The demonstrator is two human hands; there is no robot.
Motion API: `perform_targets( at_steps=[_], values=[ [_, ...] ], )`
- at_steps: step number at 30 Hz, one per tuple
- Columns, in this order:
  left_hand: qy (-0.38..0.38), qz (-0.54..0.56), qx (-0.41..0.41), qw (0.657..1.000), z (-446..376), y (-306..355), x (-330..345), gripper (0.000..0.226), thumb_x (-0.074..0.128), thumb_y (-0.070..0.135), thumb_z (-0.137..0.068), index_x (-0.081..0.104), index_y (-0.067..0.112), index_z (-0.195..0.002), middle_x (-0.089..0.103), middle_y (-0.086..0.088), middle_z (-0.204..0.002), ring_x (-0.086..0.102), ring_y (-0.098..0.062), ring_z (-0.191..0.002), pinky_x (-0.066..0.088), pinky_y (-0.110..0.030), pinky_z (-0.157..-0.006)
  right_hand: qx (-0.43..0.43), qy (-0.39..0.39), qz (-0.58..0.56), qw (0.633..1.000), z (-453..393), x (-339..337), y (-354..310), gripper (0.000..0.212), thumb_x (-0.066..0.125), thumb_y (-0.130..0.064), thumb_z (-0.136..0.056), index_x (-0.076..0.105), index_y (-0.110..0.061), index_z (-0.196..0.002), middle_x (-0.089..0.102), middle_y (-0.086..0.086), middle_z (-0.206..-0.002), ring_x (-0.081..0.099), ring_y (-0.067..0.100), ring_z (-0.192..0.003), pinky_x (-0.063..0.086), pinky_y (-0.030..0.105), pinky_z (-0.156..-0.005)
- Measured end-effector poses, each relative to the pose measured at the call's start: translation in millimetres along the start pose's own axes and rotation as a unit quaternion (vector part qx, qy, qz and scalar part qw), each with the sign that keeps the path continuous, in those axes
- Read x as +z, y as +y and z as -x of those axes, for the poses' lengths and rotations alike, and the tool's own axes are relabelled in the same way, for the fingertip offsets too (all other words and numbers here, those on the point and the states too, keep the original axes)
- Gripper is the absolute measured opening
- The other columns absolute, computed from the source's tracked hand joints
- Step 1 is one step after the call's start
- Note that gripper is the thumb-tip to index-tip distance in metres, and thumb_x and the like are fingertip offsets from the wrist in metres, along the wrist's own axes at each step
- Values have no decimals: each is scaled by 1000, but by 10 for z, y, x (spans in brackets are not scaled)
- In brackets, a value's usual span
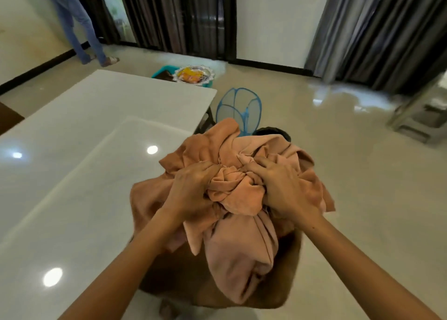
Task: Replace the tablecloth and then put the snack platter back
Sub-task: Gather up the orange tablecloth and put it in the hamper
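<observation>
Both hands, left hand (193, 189) and right hand (285, 186), clutch the bunched orange tablecloth (242, 194) just beside the bare white table (96, 150). The snack platter (194, 74) sits beyond the table's far end.

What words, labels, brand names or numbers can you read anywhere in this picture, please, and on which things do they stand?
None can be read.
The orange cloth, bunched in the left hand and right hand, is plain.
The white table bears only lamp reflections.
The snack platter holds bright wrappers, too small and blurred to read.
The blue mesh hamper shows no label.
</observation>
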State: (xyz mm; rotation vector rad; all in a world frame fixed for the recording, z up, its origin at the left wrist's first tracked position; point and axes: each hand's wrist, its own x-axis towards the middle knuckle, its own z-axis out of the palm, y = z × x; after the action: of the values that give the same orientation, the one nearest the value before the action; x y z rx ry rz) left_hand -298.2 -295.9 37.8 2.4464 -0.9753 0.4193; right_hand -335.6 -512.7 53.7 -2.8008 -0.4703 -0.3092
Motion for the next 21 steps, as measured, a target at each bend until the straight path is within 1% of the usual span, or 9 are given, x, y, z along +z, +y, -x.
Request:
perform_targets(
  at_steps=[2, 4, 6, 8, 10, 13, 15, 18, 21],
  values=[
    [1, 17, 5, 1000, -242, 409, 226, 39, 59, 39, -76, 69, 8, -97, 71, -8, -87, 68, -24, -75, 56, -33, -71, 14, 8, 3, 1000, 250, -202, 399, 52, 59, -26, -76, 55, -29, -128, 63, -1, -111, 58, 24, -85, 34, 28, -64],
    [-6, 23, 9, 1000, -476, 727, 424, 32, 60, 36, -77, 68, 10, -95, 70, -6, -88, 66, -22, -76, 54, -30, -71, 25, 9, 10, 1000, 447, -384, 750, 53, 62, -25, -75, 55, -28, -128, 64, -1, -110, 58, 24, -84, 32, 27, -66],
    [-12, 20, 21, 1000, -718, 935, 588, 26, 66, 30, -76, 67, 12, -94, 69, -4, -87, 65, -20, -77, 51, -28, -72, 38, 21, 14, 999, 557, -528, 1067, 52, 57, -25, -74, 57, -26, -126, 65, -1, -107, 59, 25, -83, 29, 27, -67],
    [-5, 20, 35, 999, -990, 1061, 728, 21, 70, 24, -72, 66, 13, -89, 68, -2, -83, 63, -18, -74, 47, -26, -66, 40, 39, 25, 998, 587, -632, 1346, 55, 53, -25, -72, 56, -25, -127, 66, 0, -103, 59, 27, -81, 27, 28, -68],
    [4, 18, 44, 999, -1270, 1141, 879, 19, 70, 22, -70, 64, 13, -86, 66, -2, -80, 61, -18, -71, 44, -24, -63, 46, 51, 25, 997, 555, -696, 1626, 57, 51, -24, -72, 56, -25, -128, 66, 0, -104, 58, 27, -83, 27, 28, -70],
    [7, 25, 47, 999, -1684, 1189, 1148, 23, 69, 24, -71, 66, 12, -90, 67, -3, -83, 62, -18, -74, 49, -30, -65, 51, 63, 24, 996, 420, -758, 2082, 58, 41, -28, -74, 54, -24, -130, 66, 1, -104, 57, 26, -84, 28, 28, -72],
    [7, 26, 42, 999, -1968, 1165, 1356, 23, 69, 24, -71, 66, 13, -91, 68, -2, -85, 62, -17, -76, 49, -30, -67, 43, 66, 23, 997, 283, -767, 2405, 57, 36, -30, -74, 56, -24, -128, 66, 1, -104, 58, 27, -83, 28, 28, -73],
    [13, 27, 31, 999, -2426, 1079, 1708, 20, 69, 23, -71, 64, 14, -88, 66, -1, -82, 60, -16, -73, 46, -27, -65, 40, 55, 31, 997, 3, -746, 2916, 54, 39, -30, -77, 55, -25, -128, 66, -1, -105, 58, 27, -83, 27, 27, -72],
    [0, 36, 17, 999, -2919, 939, 2027, 21, 70, 23, -70, 64, 15, -89, 66, 0, -82, 59, -15, -72, 49, -32, -63, 54, 34, 26, 998, -312, -712, 3412, 56, 36, -31, -77, 54, -24, -130, 66, -1, -106, 58, 26, -83, 30, 28, -69]
  ],
)
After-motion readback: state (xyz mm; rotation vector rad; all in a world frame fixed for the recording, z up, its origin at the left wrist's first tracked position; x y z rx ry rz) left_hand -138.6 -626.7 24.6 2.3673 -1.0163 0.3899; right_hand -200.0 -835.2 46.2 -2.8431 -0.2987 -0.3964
